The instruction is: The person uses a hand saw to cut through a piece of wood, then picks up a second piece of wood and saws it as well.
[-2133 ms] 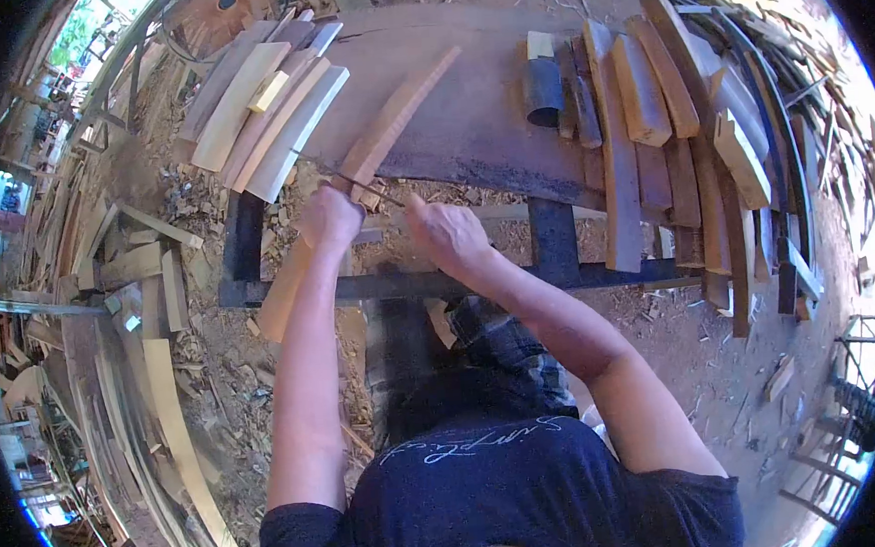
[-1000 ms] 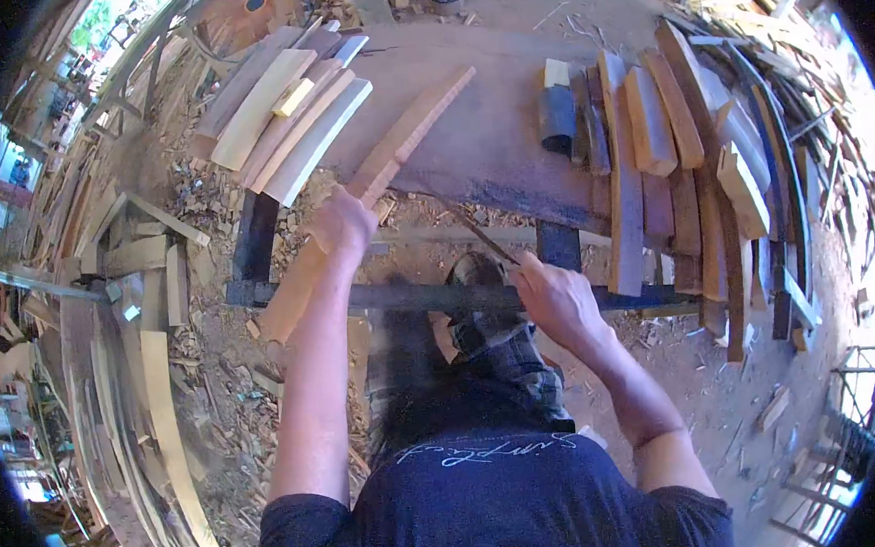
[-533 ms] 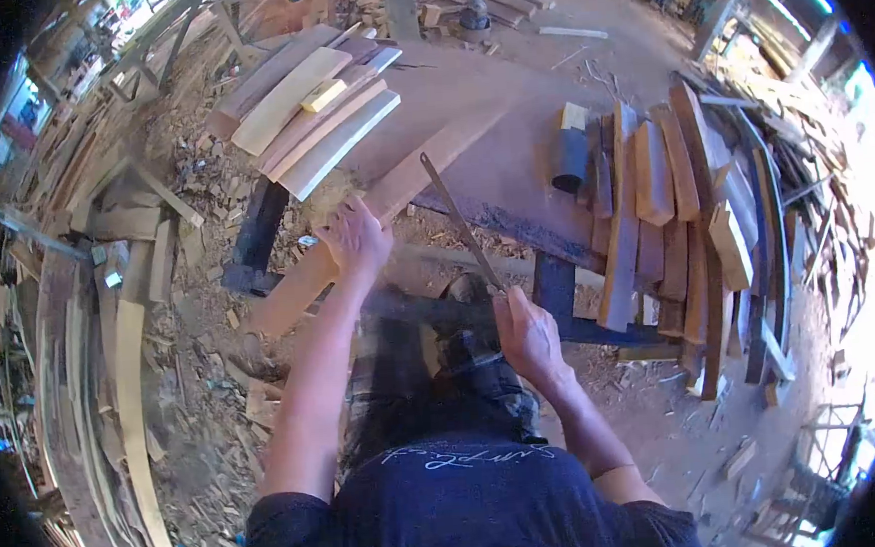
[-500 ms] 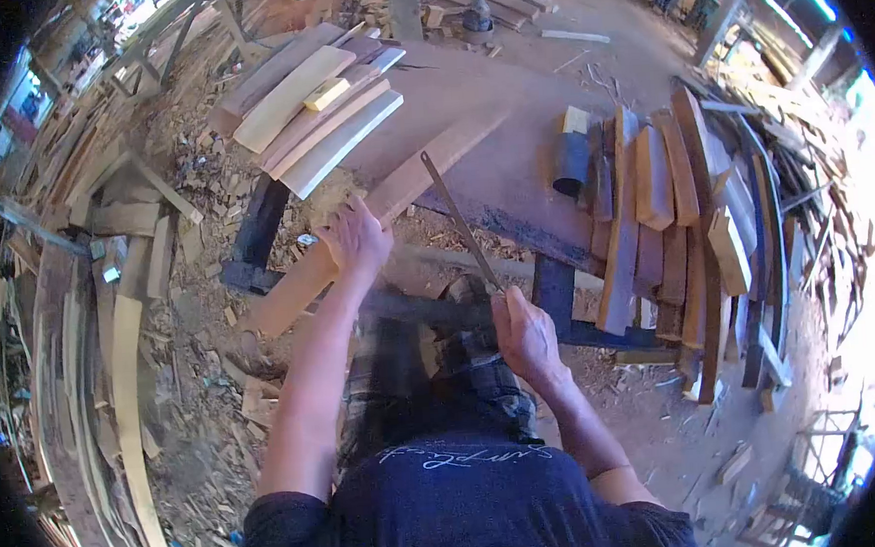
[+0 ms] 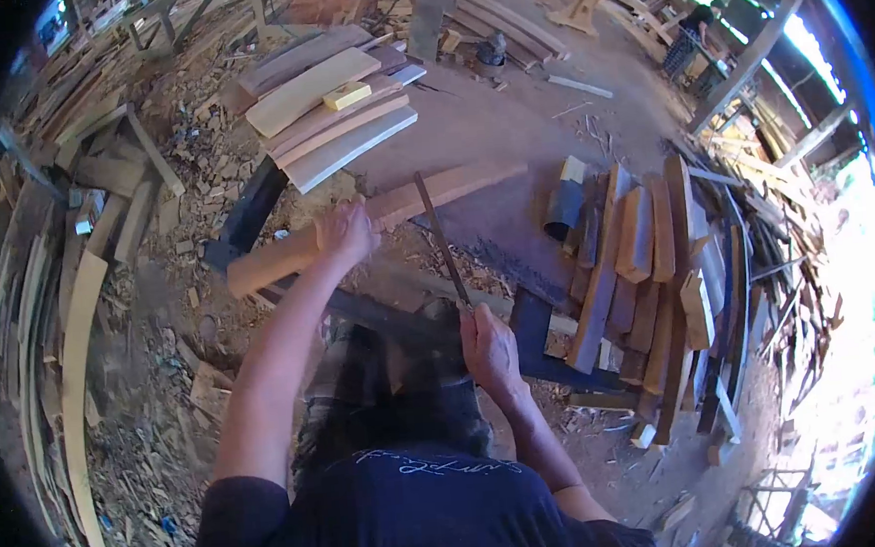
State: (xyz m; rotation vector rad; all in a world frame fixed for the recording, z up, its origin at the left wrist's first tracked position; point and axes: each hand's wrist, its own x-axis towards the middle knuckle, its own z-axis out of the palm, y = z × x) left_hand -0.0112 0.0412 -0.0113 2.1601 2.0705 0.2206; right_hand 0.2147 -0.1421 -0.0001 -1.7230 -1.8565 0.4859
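A long, slightly curved wooden board [image 5: 433,195] slants across the brown work table [image 5: 390,156], its near end jutting over the front edge. My left hand [image 5: 346,234] is closed on the board around its middle. In my right hand [image 5: 489,349], fingers wrapped round its lower end, is a thin dark metal tool [image 5: 439,238]. The tool points away from me and its far tip lies beside or over the board; whether they touch I cannot tell.
Cut boards [image 5: 350,148] with a small yellow block [image 5: 348,95] lie at the table's back left. At the right are many stacked wood pieces [image 5: 633,233] and a dark cylinder [image 5: 565,209]. Scraps cover the ground. A person [image 5: 693,32] is far back right.
The board has turned to lie flatter across the view. My left hand's fingers have gone from spread to curled on it. My right hand and the tool have shifted left and slightly lower.
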